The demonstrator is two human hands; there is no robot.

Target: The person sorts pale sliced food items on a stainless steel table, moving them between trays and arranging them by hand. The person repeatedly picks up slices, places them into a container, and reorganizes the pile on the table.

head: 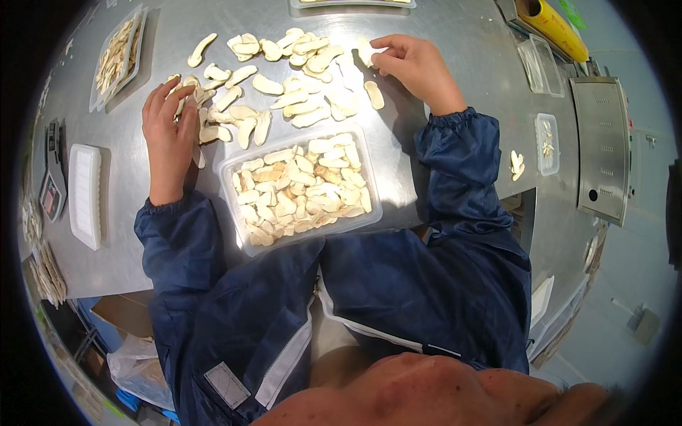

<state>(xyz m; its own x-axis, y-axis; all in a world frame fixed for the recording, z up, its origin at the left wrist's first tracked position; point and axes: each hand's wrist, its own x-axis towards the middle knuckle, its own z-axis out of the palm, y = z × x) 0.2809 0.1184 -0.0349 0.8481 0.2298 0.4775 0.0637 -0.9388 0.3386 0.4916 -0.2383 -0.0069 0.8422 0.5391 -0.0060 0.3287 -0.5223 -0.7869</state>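
Observation:
My right hand (415, 69) is at the far right of the loose mushrooms, thumb and fingers pinching a pale mushroom piece (364, 52) that glares in the bright light. At the left end, my left hand (169, 125) rests against a cluster of mushroom pieces (205, 96); its fingers partly hide them, and whether it grips one is unclear. Between the hands lie many cream-coloured mushroom pieces (306, 96), loose on the steel table (394, 175). Close to my body sits a clear plastic tray (379, 205) filled with mushroom pieces (298, 186).
Another filled tray (139, 40) stands at the back left. A white tray (85, 197) and a digital scale (52, 175) are at left. On the right are a small tray (547, 144), a clear tray (554, 69), a steel box (599, 149) and a yellow film roll (557, 26).

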